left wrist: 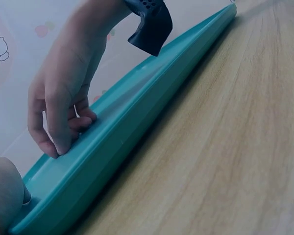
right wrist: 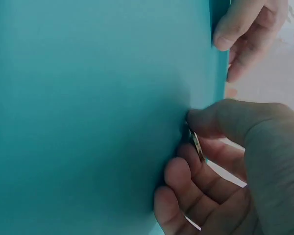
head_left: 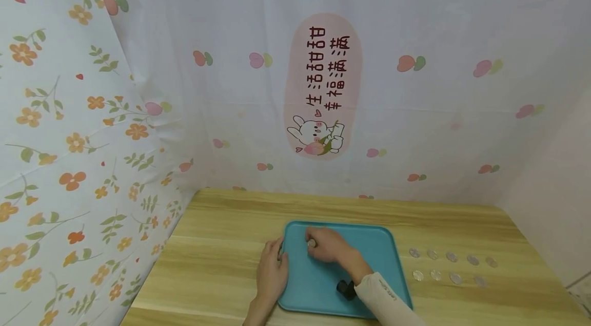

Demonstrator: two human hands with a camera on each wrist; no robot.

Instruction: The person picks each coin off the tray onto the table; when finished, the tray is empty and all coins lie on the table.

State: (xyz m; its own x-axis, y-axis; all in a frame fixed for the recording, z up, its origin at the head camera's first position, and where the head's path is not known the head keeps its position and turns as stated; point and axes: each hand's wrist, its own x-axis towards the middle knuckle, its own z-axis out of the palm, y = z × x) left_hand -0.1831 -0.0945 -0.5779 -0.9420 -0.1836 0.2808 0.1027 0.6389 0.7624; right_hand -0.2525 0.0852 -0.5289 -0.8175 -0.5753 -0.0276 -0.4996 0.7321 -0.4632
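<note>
A blue-green tray [head_left: 369, 244] lies on the wooden table. My left hand [head_left: 272, 272] grips its left edge, the thumb [right wrist: 225, 41] over the rim and the other fingers outside. Above the left part of the tray, my right hand [head_left: 329, 245] pinches a coin [right wrist: 198, 147] between thumb and forefinger. The coin is seen nearly edge-on in the right wrist view. The remaining fingers of that hand curl beside it, low over the tray floor.
Several coins [head_left: 451, 256] lie in two rows on the table, right of the tray. A black wrist device [head_left: 346, 290] sits at the right wrist, above the tray. Behind the table hangs a printed white curtain [head_left: 231, 110], with a floral one [head_left: 69, 161] at the left.
</note>
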